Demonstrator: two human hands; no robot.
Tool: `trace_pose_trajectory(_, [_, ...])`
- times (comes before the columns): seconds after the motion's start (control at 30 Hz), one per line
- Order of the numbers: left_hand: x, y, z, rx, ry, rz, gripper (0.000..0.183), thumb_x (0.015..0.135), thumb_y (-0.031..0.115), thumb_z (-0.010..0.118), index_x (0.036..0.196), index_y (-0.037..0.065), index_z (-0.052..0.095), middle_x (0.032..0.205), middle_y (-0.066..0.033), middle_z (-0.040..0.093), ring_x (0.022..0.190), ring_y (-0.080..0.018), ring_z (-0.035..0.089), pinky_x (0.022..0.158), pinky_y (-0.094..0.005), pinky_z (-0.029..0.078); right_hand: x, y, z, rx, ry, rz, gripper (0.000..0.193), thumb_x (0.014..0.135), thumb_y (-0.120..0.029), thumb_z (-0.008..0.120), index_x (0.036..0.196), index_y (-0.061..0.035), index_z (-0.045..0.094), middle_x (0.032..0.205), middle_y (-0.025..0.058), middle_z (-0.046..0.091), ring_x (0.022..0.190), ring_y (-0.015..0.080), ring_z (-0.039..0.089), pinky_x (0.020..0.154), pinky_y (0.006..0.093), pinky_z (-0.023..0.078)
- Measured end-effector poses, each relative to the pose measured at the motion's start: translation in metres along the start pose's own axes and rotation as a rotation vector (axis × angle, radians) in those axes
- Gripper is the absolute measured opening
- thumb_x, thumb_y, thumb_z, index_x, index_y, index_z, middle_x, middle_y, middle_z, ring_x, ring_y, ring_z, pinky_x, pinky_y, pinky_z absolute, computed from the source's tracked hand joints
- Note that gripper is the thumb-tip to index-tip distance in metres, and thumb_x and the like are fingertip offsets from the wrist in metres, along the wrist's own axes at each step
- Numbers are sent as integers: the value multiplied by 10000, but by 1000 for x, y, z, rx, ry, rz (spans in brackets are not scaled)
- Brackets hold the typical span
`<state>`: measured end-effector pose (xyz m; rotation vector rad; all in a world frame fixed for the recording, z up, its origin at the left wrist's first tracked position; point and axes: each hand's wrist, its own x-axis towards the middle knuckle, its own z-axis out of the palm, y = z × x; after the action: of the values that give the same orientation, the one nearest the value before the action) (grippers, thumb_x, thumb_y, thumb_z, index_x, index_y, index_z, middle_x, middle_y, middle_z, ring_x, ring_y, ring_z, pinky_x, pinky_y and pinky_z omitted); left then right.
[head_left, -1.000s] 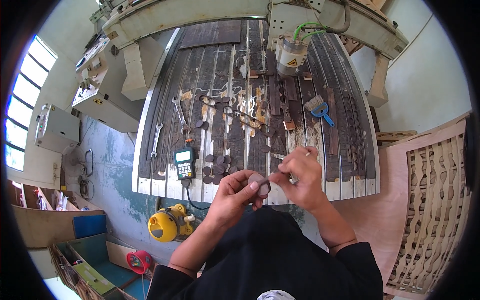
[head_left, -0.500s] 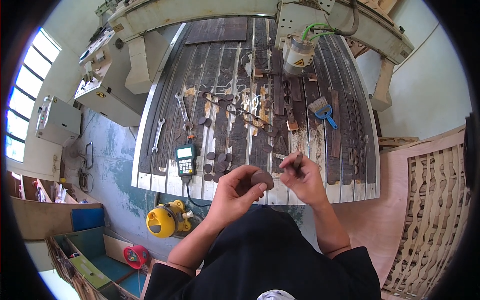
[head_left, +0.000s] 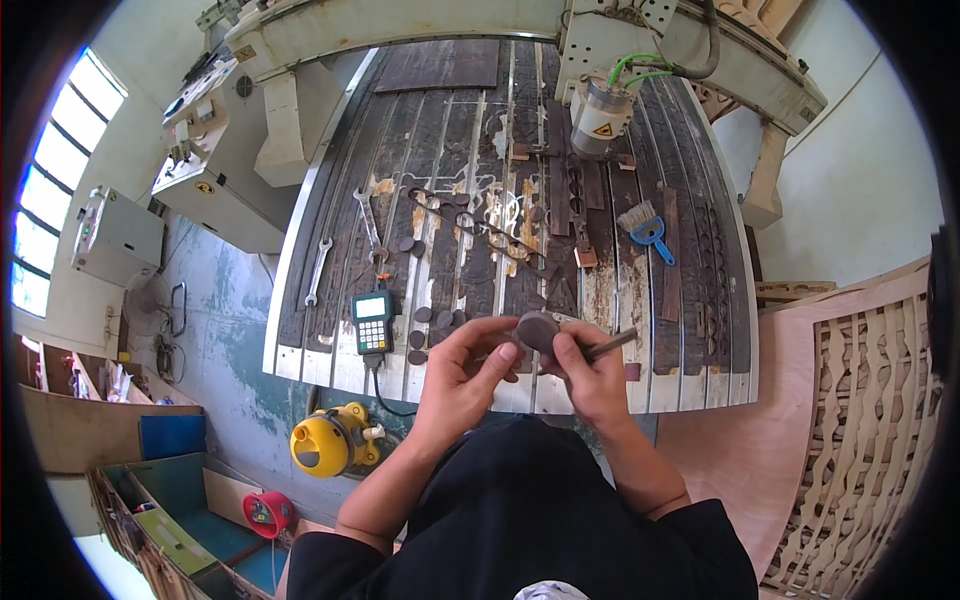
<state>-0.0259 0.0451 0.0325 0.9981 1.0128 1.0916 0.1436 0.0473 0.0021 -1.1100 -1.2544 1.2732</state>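
Note:
A dark brown round disc (head_left: 538, 331), apparently wood, is pinched at the fingertips of my right hand (head_left: 593, 380). The same hand also grips a thin dark stick-like tool (head_left: 613, 343) that points out to the right; its exact kind does not show. My left hand (head_left: 465, 375) is just left of the disc, thumb and fingers apart and nothing seen between them. Whether its index fingertip touches the disc's edge, I cannot tell. Several similar loose discs (head_left: 417, 357) lie on the slotted machine bed (head_left: 640, 392), partly hidden behind my left hand.
A keypad controller (head_left: 373, 322) with a cable and two wrenches (head_left: 319, 270) lie on the left of the bed. A blue-handled brush (head_left: 652, 240) rests on the right. Cut wood strips (head_left: 487, 230) cross the middle. The machine's spindle (head_left: 603, 115) hangs at the back.
The disc has passed from my left hand to my right, which moved left to meet it. The stick now points rightward. My left fingers have come off the disc's face.

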Motion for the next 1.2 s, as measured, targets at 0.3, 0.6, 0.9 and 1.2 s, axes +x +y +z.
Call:
trace_pose_trajectory(0.3, [15, -22, -11, -151, 17, -71, 201, 908, 107, 617, 1047, -36, 636, 833, -43, 653, 729, -93, 599, 655, -231, 472, 6, 7, 14, 562, -11, 214, 147, 980, -159, 515, 918, -34, 563, 794, 117, 643, 581, 84, 509, 508, 214, 354])
trace_pose_trajectory(0.6, [21, -30, -20, -242, 56, -134, 162, 877, 95, 659, 980, -28, 640, 798, -50, 650, 691, -100, 600, 612, -233, 469, 9, 10, 12, 206, -4, 202, 118, 921, -121, 603, 901, -6, 579, 734, 103, 648, 534, 68, 475, 482, 210, 341])
trace_pose_trajectory(0.9, [31, -39, -19, -29, 79, -50, 197, 857, 76, 674, 1006, -45, 629, 782, -45, 647, 666, -90, 590, 607, -231, 472, 10, 22, 17, 208, 66, 213, 135, 898, -117, 628, 823, -7, 600, 716, 80, 645, 532, 54, 471, 489, 205, 344])
trace_pose_trajectory(1.2, [28, -59, -29, 45, 126, -57, 178, 839, 67, 697, 979, -19, 630, 818, -46, 649, 695, -82, 598, 608, -211, 478, -2, 62, 22, 140, 125, 257, 143, 913, -132, 623, 818, -26, 621, 627, -10, 580, 506, 30, 452, 446, 211, 322])
